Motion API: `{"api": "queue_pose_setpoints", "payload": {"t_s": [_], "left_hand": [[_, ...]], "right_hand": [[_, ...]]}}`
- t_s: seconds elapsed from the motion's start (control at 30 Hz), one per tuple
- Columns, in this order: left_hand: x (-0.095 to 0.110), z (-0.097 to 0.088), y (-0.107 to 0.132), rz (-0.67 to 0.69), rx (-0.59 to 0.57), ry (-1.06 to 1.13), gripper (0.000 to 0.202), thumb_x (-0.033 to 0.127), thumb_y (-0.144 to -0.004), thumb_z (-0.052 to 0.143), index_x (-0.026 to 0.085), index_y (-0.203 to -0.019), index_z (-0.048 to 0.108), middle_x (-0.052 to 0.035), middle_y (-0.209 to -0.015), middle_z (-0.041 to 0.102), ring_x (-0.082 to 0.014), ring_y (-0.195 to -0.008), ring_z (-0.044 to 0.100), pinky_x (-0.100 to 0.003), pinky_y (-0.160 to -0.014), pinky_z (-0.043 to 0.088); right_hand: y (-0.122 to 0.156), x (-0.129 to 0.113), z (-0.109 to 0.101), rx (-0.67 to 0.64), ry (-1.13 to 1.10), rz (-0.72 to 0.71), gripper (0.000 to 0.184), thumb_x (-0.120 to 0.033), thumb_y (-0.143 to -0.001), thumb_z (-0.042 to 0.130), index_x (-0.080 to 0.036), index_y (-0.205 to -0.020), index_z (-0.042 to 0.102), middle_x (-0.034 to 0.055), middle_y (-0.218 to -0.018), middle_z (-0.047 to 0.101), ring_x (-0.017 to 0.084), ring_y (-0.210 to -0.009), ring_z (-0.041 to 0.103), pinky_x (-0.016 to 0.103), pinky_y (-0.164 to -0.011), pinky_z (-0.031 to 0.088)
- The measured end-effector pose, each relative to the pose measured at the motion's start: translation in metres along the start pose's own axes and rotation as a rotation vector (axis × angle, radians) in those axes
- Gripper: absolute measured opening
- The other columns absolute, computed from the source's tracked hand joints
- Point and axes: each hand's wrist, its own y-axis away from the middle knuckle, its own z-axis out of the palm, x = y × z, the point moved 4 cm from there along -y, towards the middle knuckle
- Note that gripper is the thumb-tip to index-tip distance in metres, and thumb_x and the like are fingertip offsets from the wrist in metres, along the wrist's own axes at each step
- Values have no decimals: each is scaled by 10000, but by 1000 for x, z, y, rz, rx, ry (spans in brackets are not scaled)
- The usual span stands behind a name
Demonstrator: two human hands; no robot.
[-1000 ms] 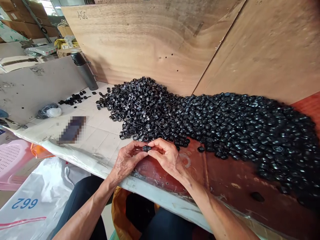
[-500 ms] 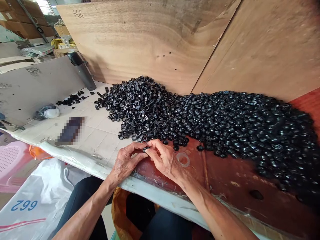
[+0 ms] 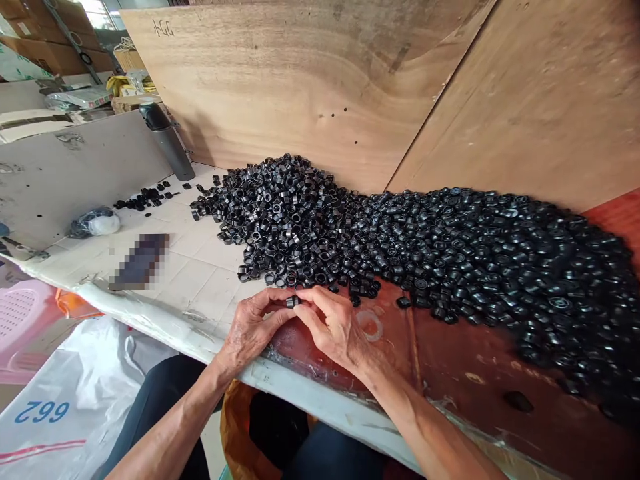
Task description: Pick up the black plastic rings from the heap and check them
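Note:
Near the front edge of the table, my left hand (image 3: 257,321) and my right hand (image 3: 331,321) meet fingertip to fingertip. Between them they pinch one small black plastic part (image 3: 293,302), round and ring-like; fingers cover much of it, so I cannot tell if it is one piece or two. Just beyond my hands lies a heap of black plastic rings (image 3: 285,213). It runs at the right into a larger heap of black round caps (image 3: 465,247). A few loose pieces lie close to my right hand's fingers.
Plywood boards (image 3: 310,87) stand behind the heaps. A dark flask (image 3: 170,143) leans at the back left, near scattered black bits (image 3: 145,198) and a plastic-wrapped bundle (image 3: 95,222). A blurred flat object (image 3: 143,261) lies at left. Below the edge are a yellow bag (image 3: 237,427) and white sack (image 3: 75,400).
The view has shifted slightly. Both hands stay together at the same spot, and a little more of the black part shows between the fingers.

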Motion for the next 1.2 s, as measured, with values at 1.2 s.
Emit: {"api": "queue_pose_setpoints", "payload": {"t_s": [1.2], "left_hand": [[-2, 0, -1, -59, -2, 48, 312, 400, -867, 835, 210, -1108, 782, -75, -1093, 832, -243, -981, 788, -374, -946, 625]], "right_hand": [[-3, -4, -8, -23, -57, 45, 106, -298, -980, 621, -231, -932, 688, 11, -805, 698, 169, -706, 635, 282, -683, 493]]}}
